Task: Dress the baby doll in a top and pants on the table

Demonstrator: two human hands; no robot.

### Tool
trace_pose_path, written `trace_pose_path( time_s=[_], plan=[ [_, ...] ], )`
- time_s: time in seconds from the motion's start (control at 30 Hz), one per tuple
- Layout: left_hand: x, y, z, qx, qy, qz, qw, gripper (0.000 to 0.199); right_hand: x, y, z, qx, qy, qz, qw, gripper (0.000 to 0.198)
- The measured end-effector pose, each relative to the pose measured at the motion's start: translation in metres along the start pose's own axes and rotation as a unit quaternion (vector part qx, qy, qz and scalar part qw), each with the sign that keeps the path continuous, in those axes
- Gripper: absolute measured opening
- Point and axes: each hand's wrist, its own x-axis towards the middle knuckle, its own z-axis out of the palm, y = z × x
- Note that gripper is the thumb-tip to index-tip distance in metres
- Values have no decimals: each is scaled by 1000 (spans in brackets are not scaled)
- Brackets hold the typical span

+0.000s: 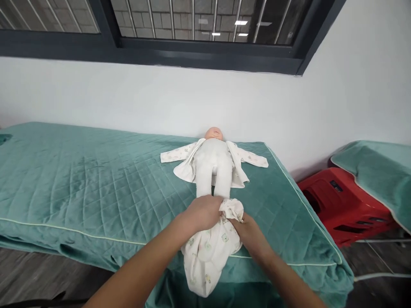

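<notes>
A baby doll (214,156) with a white cloth body lies on its back, legs toward me. Its arms are spread in the sleeves of a white printed baby jacket (241,173), which hangs open at the front. Below its legs, a pair of white printed baby pants (207,261) is bunched up and droops over the bed's front edge. My left hand (205,211) is closed at the lower ends of the doll's legs, on the bunched pants; its fingertips are hidden. My right hand (247,233) pinches the pants' gathered edge on the right. The doll's feet are hidden.
The doll lies on a bed with a green quilted cover (96,184) against a white wall (128,94). Above is a dark-framed barred window (205,51). On the right stands a red plastic chair (346,201), partly under another green cover (379,171).
</notes>
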Motion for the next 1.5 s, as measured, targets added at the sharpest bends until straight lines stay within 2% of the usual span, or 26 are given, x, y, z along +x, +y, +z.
trace_pose_path(
  time_s=[0.1,0.17,0.23,0.3,0.37,0.4,0.5,0.6,0.83,0.93,1.07,1.2,1.4,1.5],
  plan=[
    [3,-5,-9,-82,-49,11,995,24,-7,9,3,39,39,2,998,45],
    [6,-9,-15,-175,-84,19,981,27,-10,17,3,107,47,-4,993,50],
    [9,-12,-20,-311,-117,12,943,35,-7,22,1,177,45,-12,983,55],
    [14,-14,-21,-447,-133,-14,885,45,2,20,-4,196,50,-25,979,56],
    [20,-16,-22,-539,-110,-37,834,48,16,13,-10,168,65,-50,982,53],
    [24,-17,-22,-566,-86,-45,819,47,25,9,-12,150,73,-67,984,52],
    [37,-17,-26,-596,-15,-52,801,43,50,-3,-14,113,94,-110,983,50],
    [51,-18,-36,-572,11,-36,819,36,69,-9,-14,80,117,-129,982,48],
    [77,-23,-63,-425,44,11,904,29,101,-19,-18,2,155,-170,973,41],
    [82,-28,-72,-366,65,48,927,27,116,-22,-22,-55,190,-175,964,33],
    [87,-31,-73,-299,103,59,947,23,131,-24,-22,-78,220,-178,956,24],
    [87,-26,-60,-205,164,44,964,19,137,-27,-23,-52,238,-174,954,18],
    [75,-28,-49,-224,115,35,967,20,147,-39,-37,-118,202,-244,941,18],
    [73,-29,-43,-214,120,19,969,18,156,-40,-40,-120,186,-260,940,21]
  ],
)
